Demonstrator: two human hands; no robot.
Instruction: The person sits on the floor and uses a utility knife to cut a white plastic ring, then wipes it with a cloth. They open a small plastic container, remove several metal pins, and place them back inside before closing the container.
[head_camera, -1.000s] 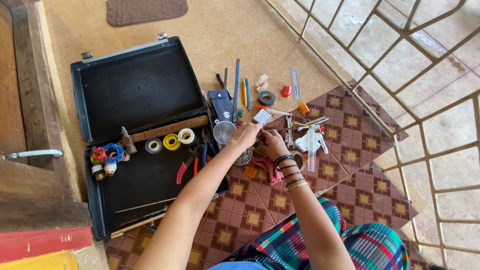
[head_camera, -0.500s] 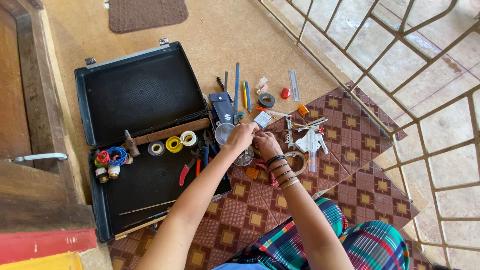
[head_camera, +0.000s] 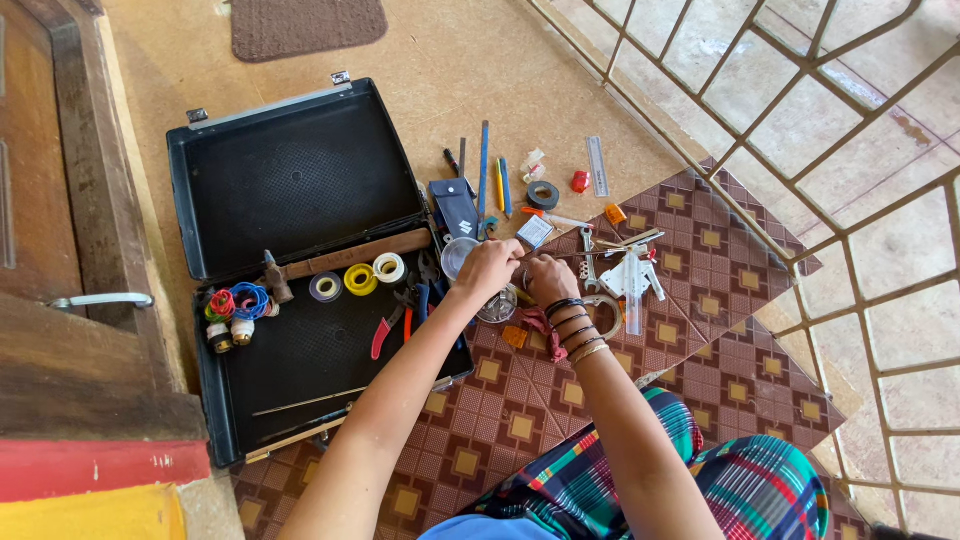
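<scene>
Where the patterned brown mat (head_camera: 700, 330) meets the open black case (head_camera: 290, 200) on the floor, both hands work close together, fingertips nearly meeting.

- Left hand (head_camera: 487, 270): fingers curled, pinching something small between the two hands; the item itself is too small to identify.
- Right hand (head_camera: 549, 279): fingers curled likewise toward the same spot; wrist carries several bangles (head_camera: 575, 325).
- Clear round container (head_camera: 497, 305): on the mat just below the hands, near the case's right edge.
- Second clear round dish (head_camera: 457, 255): just left of the left hand.
- Case contents: wooden-handled hammer (head_camera: 345, 256) lying across the hinge line; three tape rolls (head_camera: 357, 280) in purple, yellow and white beside it; red and blue wire coils (head_camera: 235, 303) toward the left edge; red-handled pliers (head_camera: 385, 330) near the right edge.
- Beyond the hands, toward the mat's far edge: black tape roll (head_camera: 543, 195), blue pencil-like tool (head_camera: 483, 170), clear ruler (head_camera: 597, 166), small red item (head_camera: 580, 181).
- Right of the hands: white plastic tool (head_camera: 633, 280) on the mat.
- Lap: plaid fabric (head_camera: 740, 480) at the near edge.
</scene>
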